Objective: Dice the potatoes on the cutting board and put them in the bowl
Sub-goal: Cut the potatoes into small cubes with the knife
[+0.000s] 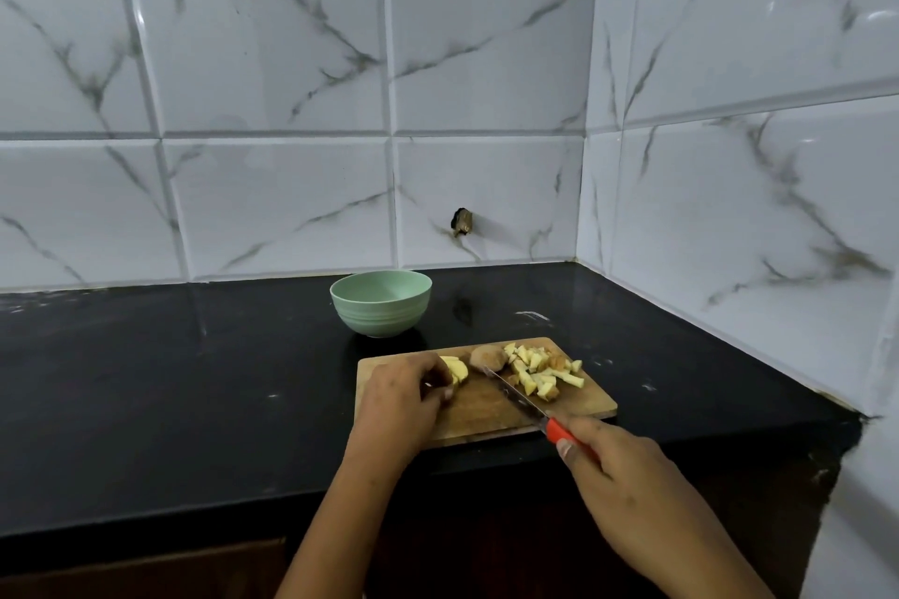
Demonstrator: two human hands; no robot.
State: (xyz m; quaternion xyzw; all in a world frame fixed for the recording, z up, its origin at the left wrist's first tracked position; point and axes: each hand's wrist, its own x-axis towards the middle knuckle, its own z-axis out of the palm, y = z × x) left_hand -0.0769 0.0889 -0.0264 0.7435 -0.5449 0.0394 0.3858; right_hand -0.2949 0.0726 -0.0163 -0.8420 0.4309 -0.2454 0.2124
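A wooden cutting board (584,404) lies on the black counter. My left hand (401,396) holds a cut potato piece (456,370) down on the board's left part. An unpeeled brown potato (488,358) sits in the board's middle. A pile of yellow diced potato (540,370) lies on the right side. My right hand (618,472) grips the red handle of a knife (518,399), whose blade slants over the board toward the brown potato. A pale green bowl (381,304) stands behind the board; nothing shows inside it.
The black counter (194,379) runs left, with its front edge near me. White marble-look tiled walls close in behind and on the right, forming a corner. A small dark hole (463,221) marks the back wall above the bowl.
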